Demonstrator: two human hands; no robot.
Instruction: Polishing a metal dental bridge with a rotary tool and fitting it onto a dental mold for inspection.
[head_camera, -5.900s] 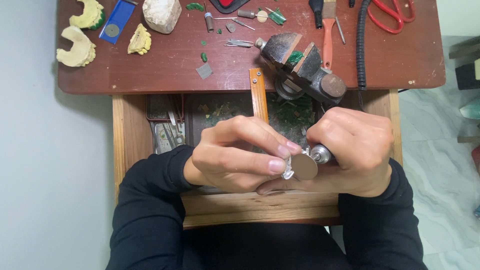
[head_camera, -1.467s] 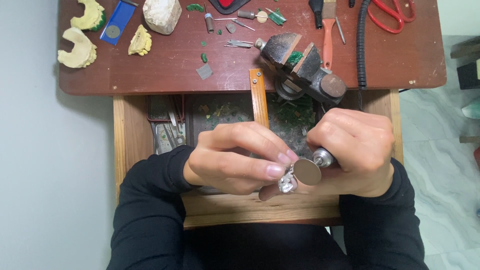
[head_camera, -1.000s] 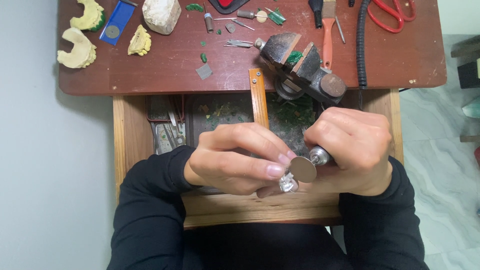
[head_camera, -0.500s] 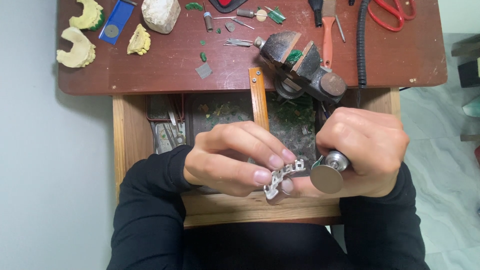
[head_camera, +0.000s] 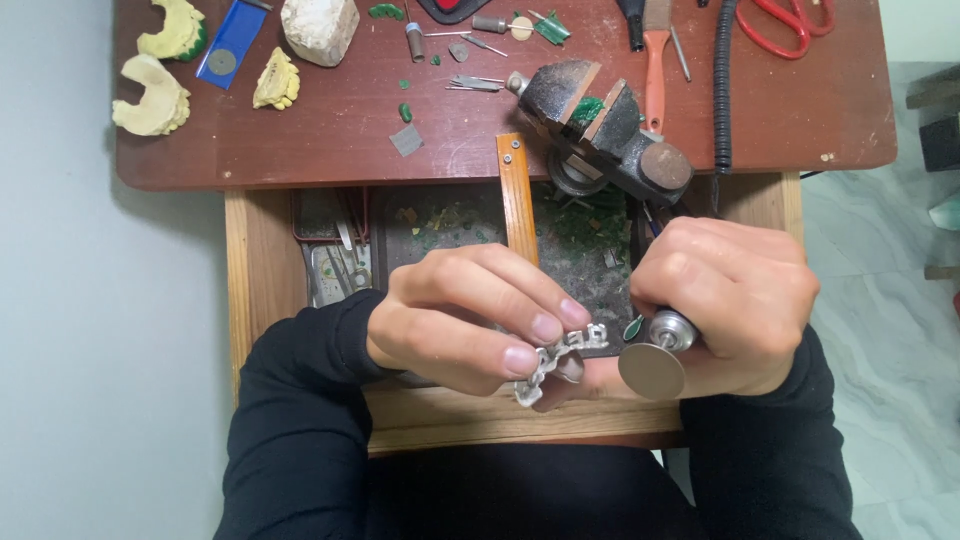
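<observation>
L hand (head_camera: 455, 320) pinching small silver metal casting (head_camera: 553, 358) — fingers (head_camera: 545, 328) clamped on it from above, held over open drawer (head_camera: 450, 225) in front of bench (head_camera: 330, 130). R hand (head_camera: 735, 300) wrapped tight round rotary handpiece (head_camera: 672, 330), fingers closed on it; grey disc (head_camera: 651, 371) at tip just beside casting, small gap visible. Vise (head_camera: 600, 120) at bench front edge, above hands. Yellow dental casts (head_camera: 150, 95) far L w/ blue card (head_camera: 232, 45); red scissors (head_camera: 790, 20) top R.
</observation>
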